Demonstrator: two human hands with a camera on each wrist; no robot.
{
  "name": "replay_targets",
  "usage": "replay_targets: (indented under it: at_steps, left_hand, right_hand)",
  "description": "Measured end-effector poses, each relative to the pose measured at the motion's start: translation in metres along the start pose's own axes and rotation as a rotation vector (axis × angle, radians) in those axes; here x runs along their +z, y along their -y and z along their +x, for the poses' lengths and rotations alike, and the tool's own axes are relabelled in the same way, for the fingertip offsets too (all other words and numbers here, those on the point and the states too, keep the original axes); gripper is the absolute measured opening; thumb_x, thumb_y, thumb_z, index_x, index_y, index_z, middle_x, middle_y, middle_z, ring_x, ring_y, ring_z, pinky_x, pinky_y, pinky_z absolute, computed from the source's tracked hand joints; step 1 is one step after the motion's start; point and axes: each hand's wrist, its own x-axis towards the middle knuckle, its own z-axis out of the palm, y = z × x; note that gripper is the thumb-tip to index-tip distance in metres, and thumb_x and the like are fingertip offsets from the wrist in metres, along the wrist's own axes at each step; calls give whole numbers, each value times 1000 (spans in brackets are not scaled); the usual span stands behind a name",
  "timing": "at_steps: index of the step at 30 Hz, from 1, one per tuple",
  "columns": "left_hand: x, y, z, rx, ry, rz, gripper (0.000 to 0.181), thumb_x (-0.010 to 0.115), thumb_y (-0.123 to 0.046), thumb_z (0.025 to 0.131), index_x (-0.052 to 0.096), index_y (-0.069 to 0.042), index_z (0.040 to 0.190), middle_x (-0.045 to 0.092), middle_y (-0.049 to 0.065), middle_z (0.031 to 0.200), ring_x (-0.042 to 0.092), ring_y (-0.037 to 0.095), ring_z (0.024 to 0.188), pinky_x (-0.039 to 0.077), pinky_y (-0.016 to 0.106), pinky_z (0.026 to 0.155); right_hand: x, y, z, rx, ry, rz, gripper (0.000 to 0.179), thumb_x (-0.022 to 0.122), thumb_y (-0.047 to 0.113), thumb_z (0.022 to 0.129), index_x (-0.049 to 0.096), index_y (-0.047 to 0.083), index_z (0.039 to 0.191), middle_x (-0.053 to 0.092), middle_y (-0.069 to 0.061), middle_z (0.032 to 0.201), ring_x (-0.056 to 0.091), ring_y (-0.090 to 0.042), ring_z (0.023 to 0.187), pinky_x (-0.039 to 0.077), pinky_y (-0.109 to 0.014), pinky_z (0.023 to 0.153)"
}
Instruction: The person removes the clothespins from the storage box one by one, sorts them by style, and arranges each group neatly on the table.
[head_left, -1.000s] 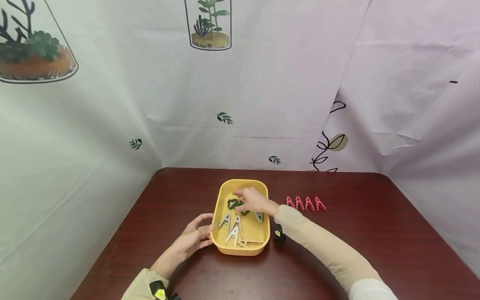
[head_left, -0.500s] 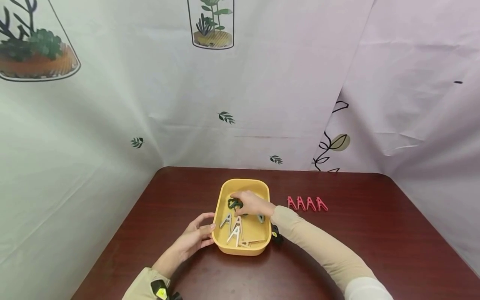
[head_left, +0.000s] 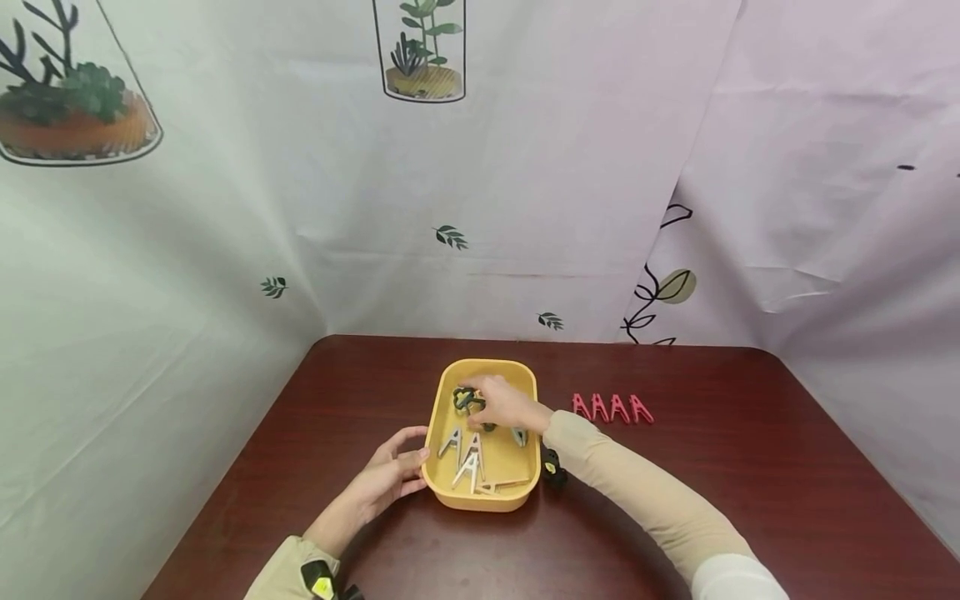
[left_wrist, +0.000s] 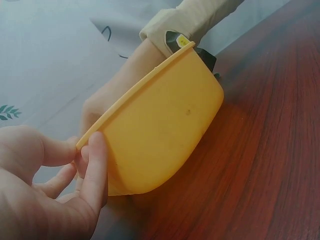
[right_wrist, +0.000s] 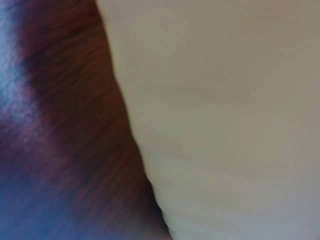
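A yellow plastic bin (head_left: 442, 497) stands on the table with several clothespins inside. My left hand (head_left: 386, 475) holds its left rim, thumb over the edge and fingers against the outer wall, as the left wrist view shows. My right hand (head_left: 498, 402) reaches into the far half, thumb and forefinger on either side of dark green clips (head_left: 465, 398); I cannot tell whether they pinch one. Nearer the front lie a grey clothespin (head_left: 452, 440), a white one (head_left: 467, 472) and beige ones (head_left: 501, 485). Another grey-green clip (head_left: 519, 436) is partly hidden under the right wrist.
Several pink clothespins (head_left: 612, 408) lie in a row on the dark red wooden table (head_left: 712, 450), right of the bin. A patterned white cloth (head_left: 510, 208) hangs behind and at both sides. The right wrist view shows mostly sleeve (right_wrist: 215, 120).
My right fingers have shifted slightly left among the dark green clips, which now lie a little differently. My left hand and the bin have stayed in place.
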Motion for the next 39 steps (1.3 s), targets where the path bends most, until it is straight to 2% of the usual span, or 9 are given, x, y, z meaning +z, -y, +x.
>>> replay_targets:
  at_steps: [3,8,22,25,31,39]
  left_hand:
    - [1,0,0,-6,-22,5,52,54,-12,98,29,-6,142,66,-2,91,60,6,73,54,19,67]
    - [1,0,-1,-9,-22,7,54,55,-13,98,27,-5,143,67,-2,92,61,6,73,54,19,66]
    - [3,-1,-3,-9,-16,6,54,54,-14,98,27,-5,144,66,-4,91,60,6,73,54,20,67]
    - [3,-1,-3,-8,-16,7,54,53,-13,99,26,-5,144,66,-4,90,60,6,73,53,19,67]
    - [2,0,-3,-12,-19,4,54,55,-14,98,27,-7,144,66,-5,89,60,6,72,54,20,67]
    - [2,0,-2,-12,-15,-6,53,57,-16,97,30,-8,142,65,-6,89,61,6,73,54,19,67]
  right_hand:
    - [-3,1,-1,-14,-41,1,64,78,19,81,51,3,137,57,-11,137,54,-25,127,44,-39,106]
    - [-8,2,-7,-38,-106,7,64,78,19,81,51,3,137,57,-12,137,55,-27,125,44,-41,105]
    - [-16,-1,-27,-84,-200,44,61,78,14,80,53,4,134,58,-10,134,54,-25,125,46,-41,103]
    - [-17,0,-34,-90,-215,93,61,78,13,80,52,4,135,57,-10,135,54,-25,126,47,-42,102]
    - [-18,-2,-47,-48,-256,152,63,77,14,81,50,9,138,55,-6,138,53,-22,126,48,-38,102]
    - [-21,-5,-64,-52,-322,240,63,79,13,79,53,6,136,57,-7,135,57,-22,123,47,-37,103]
